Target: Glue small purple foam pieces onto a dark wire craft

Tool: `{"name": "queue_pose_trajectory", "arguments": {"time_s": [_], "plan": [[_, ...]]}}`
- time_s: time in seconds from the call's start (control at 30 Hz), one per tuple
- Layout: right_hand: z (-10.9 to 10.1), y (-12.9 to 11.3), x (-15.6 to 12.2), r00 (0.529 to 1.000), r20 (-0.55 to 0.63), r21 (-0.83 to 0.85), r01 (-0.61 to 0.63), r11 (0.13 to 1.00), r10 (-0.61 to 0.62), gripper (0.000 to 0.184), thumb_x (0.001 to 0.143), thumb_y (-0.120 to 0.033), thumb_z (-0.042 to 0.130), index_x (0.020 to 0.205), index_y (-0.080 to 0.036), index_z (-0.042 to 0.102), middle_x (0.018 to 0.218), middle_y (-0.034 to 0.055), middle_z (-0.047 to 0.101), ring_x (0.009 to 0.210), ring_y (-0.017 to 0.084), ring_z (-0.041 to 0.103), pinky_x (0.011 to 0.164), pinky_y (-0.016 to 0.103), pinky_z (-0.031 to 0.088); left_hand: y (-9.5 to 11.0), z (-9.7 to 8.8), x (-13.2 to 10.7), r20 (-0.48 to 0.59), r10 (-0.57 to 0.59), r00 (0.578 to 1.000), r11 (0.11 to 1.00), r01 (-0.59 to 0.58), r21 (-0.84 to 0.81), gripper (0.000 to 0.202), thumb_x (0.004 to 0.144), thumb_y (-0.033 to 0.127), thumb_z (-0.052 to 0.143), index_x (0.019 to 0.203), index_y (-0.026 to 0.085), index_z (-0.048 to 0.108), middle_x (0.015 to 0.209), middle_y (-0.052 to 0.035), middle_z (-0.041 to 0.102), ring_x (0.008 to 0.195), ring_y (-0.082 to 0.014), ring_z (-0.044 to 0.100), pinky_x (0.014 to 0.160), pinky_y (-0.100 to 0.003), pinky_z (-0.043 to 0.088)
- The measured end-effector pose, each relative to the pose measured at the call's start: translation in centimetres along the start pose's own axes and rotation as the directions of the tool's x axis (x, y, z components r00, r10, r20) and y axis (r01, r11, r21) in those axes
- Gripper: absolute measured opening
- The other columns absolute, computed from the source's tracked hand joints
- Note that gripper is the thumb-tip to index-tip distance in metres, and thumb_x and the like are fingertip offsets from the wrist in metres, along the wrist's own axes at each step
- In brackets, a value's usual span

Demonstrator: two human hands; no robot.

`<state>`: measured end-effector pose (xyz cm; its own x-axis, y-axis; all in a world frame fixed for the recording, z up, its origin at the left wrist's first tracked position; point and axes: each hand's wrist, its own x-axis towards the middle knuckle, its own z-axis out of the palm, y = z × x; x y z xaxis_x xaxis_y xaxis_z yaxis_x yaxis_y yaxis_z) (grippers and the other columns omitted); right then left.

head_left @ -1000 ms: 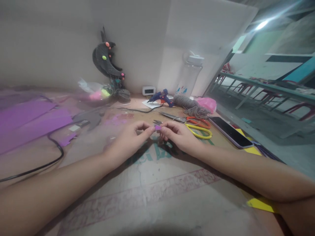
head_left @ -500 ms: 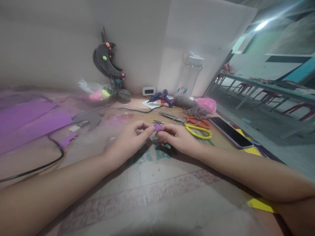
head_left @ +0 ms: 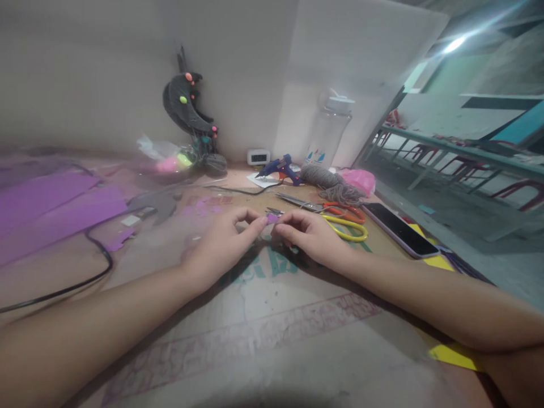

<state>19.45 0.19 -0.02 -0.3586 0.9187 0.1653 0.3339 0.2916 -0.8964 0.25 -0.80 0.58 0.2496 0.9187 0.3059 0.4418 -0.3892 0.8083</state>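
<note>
Between my two hands is a small purple piece (head_left: 272, 218), which looks like cut felt or foam. My left hand (head_left: 236, 235) pinches its left side between thumb and forefinger. On its right side, the thumb and fingertips of my right hand (head_left: 308, 235) are pressed together at the edge. Just beyond the fingers lie scissors with yellow handles (head_left: 351, 230), their blade tips showing behind the purple piece. Scissors with orange handles (head_left: 351, 213) lie past them. Both hands hover low over a printed cardboard sheet (head_left: 255, 357).
Behind the hands are a blue glue gun (head_left: 280, 168), a small clock (head_left: 258, 157), a clear bottle (head_left: 329, 133) and grey yarn (head_left: 327, 180). A phone (head_left: 399, 229) lies right. Purple sheets (head_left: 55, 209) and a black cable (head_left: 100, 246) are left; a dark crescent ornament (head_left: 182, 105) stands at the back.
The view has shifted very slightly. My right fingers have turned a little at the edge of the purple piece, while my left hand keeps its pinch.
</note>
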Motion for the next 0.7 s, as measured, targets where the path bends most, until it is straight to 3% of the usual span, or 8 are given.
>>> {"name": "queue_pose_trajectory", "arguments": {"time_s": [0.17, 0.37, 0.47, 0.6, 0.7], "plan": [[0.03, 0.28, -0.01, 0.997, -0.052, 0.153, 0.062, 0.986, -0.054, 0.016, 0.086, -0.032, 0.058, 0.094, -0.019, 0.052, 0.069, -0.0038, 0.060, 0.049, 0.007, 0.051, 0.048, 0.021, 0.041, 0.09, -0.02, -0.01, 0.020, -0.013, 1.000, 1.000, 0.012, 0.020, 0.027, 0.089, 0.041, 0.050, 0.078, 0.021, 0.064, 0.078, -0.0007, 0.068, 0.073, -0.0174, 0.060, 0.070, -0.028, 0.044], [-0.15, 0.23, -0.20, 0.966, -0.143, -0.094, 0.205, 0.974, -0.217, 0.011, 0.087, -0.029, 0.059, 0.087, -0.018, 0.058, 0.076, -0.0009, 0.059, 0.067, 0.010, 0.054, 0.061, 0.023, 0.043, 0.10, -0.03, 0.07, 0.048, -0.020, 0.999, 0.999, 0.018, 0.033, 0.027, 0.089, 0.041, 0.050, 0.077, 0.021, 0.064, 0.079, -0.0007, 0.068, 0.076, -0.0179, 0.060, 0.073, -0.028, 0.044], [-0.43, 0.15, -0.28, 0.952, -0.136, -0.201, 0.244, 0.949, -0.274, 0.015, 0.086, -0.031, 0.062, 0.094, -0.019, 0.060, 0.078, -0.0002, 0.058, 0.071, 0.011, 0.054, 0.064, 0.024, 0.043, 0.06, -0.02, 0.09, 0.056, -0.036, 0.998, 0.999, 0.035, 0.018, 0.027, 0.088, 0.041, 0.050, 0.078, 0.021, 0.064, 0.079, -0.0008, 0.068, 0.075, -0.0177, 0.059, 0.072, -0.029, 0.044], [-0.62, 0.39, -0.24, 0.951, -0.088, -0.247, 0.268, 0.931, -0.297, 0.032, 0.082, -0.033, 0.067, 0.110, -0.020, 0.056, 0.074, -0.0025, 0.054, 0.063, 0.010, 0.049, 0.059, 0.024, 0.041, -0.07, -0.01, 0.14, 0.049, -0.058, 0.997, 0.998, 0.058, -0.012, 0.027, 0.088, 0.041, 0.050, 0.078, 0.020, 0.063, 0.078, -0.0013, 0.066, 0.075, -0.0180, 0.059, 0.070, -0.029, 0.044], [-0.58, 0.56, -0.15, 0.953, -0.094, -0.250, 0.259, 0.933, -0.290, 0.027, 0.084, -0.031, 0.064, 0.108, -0.020, 0.056, 0.077, -0.0010, 0.057, 0.065, 0.012, 0.052, 0.060, 0.025, 0.042, -0.24, 0.00, 0.21, 0.045, -0.076, 0.996, 0.997, 0.077, -0.027, 0.028, 0.087, 0.043, 0.050, 0.079, 0.020, 0.063, 0.077, -0.0018, 0.066, 0.072, -0.0179, 0.058, 0.066, -0.028, 0.043]]}}
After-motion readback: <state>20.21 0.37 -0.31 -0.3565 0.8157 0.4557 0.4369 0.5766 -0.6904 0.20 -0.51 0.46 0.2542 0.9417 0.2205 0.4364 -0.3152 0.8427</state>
